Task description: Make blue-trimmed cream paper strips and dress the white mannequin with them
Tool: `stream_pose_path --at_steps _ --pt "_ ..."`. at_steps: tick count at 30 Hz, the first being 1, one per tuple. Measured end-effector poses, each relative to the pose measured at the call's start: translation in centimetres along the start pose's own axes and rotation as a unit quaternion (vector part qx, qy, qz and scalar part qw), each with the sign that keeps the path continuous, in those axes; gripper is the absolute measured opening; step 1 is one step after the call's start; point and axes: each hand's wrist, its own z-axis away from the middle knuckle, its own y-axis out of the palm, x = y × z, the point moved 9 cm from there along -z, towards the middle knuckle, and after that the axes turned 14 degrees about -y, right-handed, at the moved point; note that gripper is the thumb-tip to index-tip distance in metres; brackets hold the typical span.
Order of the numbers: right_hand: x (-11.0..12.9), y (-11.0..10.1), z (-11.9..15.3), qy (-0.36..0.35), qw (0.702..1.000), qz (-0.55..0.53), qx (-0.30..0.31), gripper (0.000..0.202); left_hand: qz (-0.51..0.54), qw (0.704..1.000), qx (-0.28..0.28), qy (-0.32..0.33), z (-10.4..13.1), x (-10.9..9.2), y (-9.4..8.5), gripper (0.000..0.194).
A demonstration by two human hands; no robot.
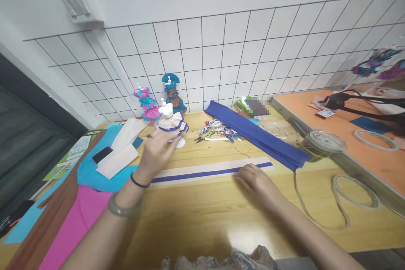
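Note:
A long cream paper strip with a blue band (193, 175) lies across the wooden table. The fingers of my right hand (255, 179) rest on its right part, bent downward; whether they pinch anything is hidden. My left hand (160, 152), slightly blurred, is over the strip's left end, in front of a small figure in a cream dress with blue trim (172, 122). Its fingers are bent, and I cannot make out anything between them.
Two decorated figures stand behind, one pink (152, 112), one teal and brown (172, 93). Folded blue paper (256, 135) lies beside scraps and pliers (200, 139). Coloured sheets (85, 206) and a phone (103, 155) are left; a tape roll (356, 192) is right.

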Motion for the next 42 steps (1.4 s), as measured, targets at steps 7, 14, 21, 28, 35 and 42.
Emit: stream_pose_path --at_steps 7,14,21,28,35,42 --pt "-1.9 1.3 -1.6 -0.038 0.998 0.010 0.050 0.025 -0.022 0.951 0.297 -0.084 8.6 1.2 10.6 0.020" --pt "-4.0 2.4 -1.5 -0.006 0.996 -0.031 0.080 0.020 -0.028 0.919 0.366 -0.147 9.2 3.5 13.0 0.015" --pt "-3.5 2.5 -1.5 -0.011 0.995 -0.051 0.084 0.018 -0.017 0.908 0.392 -0.145 9.2 3.6 13.7 0.008" --pt "-3.4 2.4 -0.5 0.000 0.996 -0.036 0.080 0.017 -0.012 0.909 0.392 -0.144 9.5 3.5 13.1 0.012" --pt "-3.8 2.1 0.7 -0.022 0.996 -0.007 0.089 0.022 -0.022 0.918 0.382 -0.107 9.8 3.5 12.0 0.017" --pt "-3.6 0.6 1.5 -0.038 0.997 0.032 0.056 0.022 -0.049 0.935 0.347 -0.061 10.8 3.4 11.2 0.020"
